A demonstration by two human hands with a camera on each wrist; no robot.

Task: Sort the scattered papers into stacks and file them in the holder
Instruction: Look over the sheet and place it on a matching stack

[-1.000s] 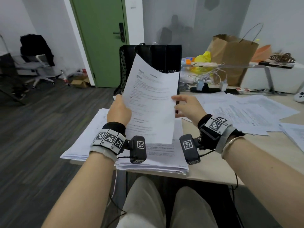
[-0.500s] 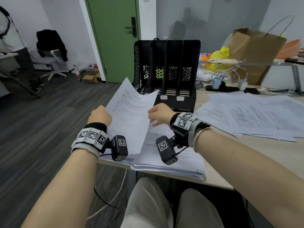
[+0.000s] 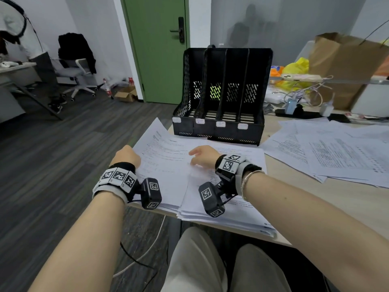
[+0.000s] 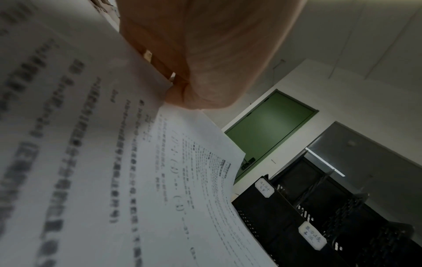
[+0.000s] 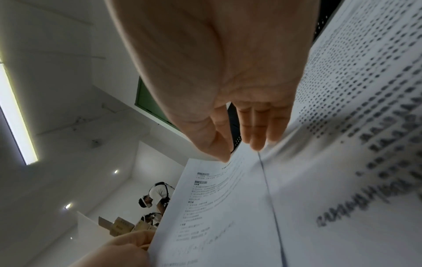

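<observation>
Head view: my left hand (image 3: 126, 155) still pinching, right hand (image 3: 202, 154) released, the sheet (image 3: 166, 163) has dropped onto its stack (image 3: 235, 209), holder (image 3: 223, 93) waiting.

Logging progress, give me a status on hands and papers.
Left hand pinches sheet; right hand open above it. Sheet low over near stack. Holder slots empty, unobstructed.

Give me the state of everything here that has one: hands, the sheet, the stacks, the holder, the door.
left hand: grips the sheet's left edge
right hand: fingers straight, resting on the paper
sheet: held low over the near stack
near stack: lying flat at the table edge
scattered papers: spread loose, unsorted
holder: upright, all four slots empty
green door: closed
</observation>
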